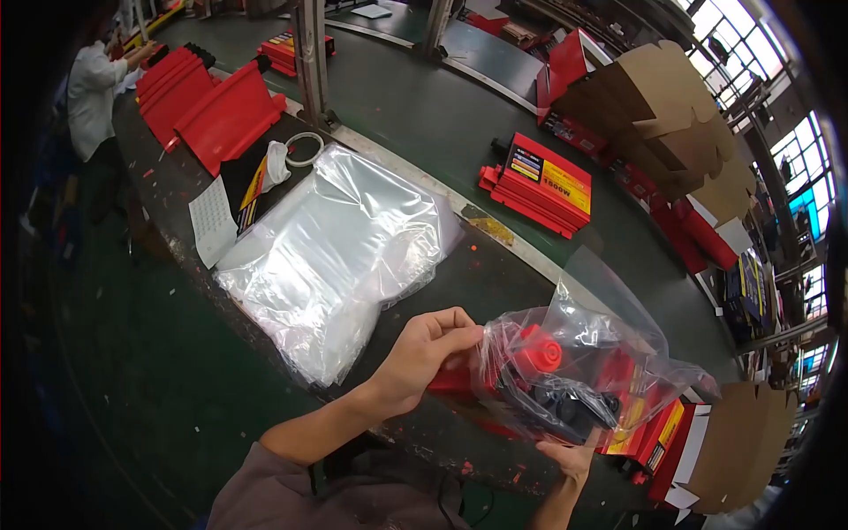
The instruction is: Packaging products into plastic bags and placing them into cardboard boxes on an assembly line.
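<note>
My left hand (431,352) is closed in a pinch on the gathered edge of a clear plastic bag (594,314). Inside or behind the film are a red round connector cap (546,355) and black cable (565,405), together with a red-cased device, likely a power inverter, that is mostly covered. From below, my right hand (570,455) is closed around the bag's near right side; its fingers are largely hidden under it. Left of my hands lies a thick stack of flat clear plastic bags (344,238) on the dark workbench.
A red power inverter (541,184) sits across the metal rail. Open cardboard boxes (662,97) line the right, one more (738,446) near me. Red sleeves (221,115), a tape roll (305,150) and a paper sheet (212,221) lie left. A co-worker (93,93) stands far left.
</note>
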Demonstrator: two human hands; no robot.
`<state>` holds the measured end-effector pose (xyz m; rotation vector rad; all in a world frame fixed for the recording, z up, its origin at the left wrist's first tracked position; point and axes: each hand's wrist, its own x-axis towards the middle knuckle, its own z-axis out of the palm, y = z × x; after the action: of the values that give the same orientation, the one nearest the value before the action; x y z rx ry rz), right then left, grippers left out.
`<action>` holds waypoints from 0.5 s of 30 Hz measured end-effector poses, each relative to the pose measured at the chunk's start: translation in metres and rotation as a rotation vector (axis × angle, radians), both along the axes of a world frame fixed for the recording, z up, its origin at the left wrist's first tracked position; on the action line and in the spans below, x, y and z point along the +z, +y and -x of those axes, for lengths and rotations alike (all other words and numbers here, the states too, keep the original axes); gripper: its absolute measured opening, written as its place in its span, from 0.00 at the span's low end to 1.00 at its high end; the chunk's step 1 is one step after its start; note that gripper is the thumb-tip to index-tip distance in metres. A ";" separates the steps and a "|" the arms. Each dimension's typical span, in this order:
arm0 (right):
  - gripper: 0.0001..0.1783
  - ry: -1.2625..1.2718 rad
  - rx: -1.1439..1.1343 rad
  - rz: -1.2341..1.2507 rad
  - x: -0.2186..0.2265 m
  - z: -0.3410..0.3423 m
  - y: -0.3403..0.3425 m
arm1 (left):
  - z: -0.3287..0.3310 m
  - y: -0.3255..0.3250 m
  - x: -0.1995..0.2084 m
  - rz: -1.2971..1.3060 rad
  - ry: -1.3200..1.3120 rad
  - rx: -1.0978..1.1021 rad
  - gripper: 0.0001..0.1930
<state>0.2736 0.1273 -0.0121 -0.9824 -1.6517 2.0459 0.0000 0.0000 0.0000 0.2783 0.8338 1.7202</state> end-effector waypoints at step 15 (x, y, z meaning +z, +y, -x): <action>0.56 0.248 0.058 -0.363 0.007 0.006 0.007 | 0.043 0.027 0.027 0.065 0.560 -0.091 0.08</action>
<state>0.2675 0.1340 -0.0048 -0.5426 -1.8402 1.7306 -0.0428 0.0269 0.0269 0.7632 1.2565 1.5419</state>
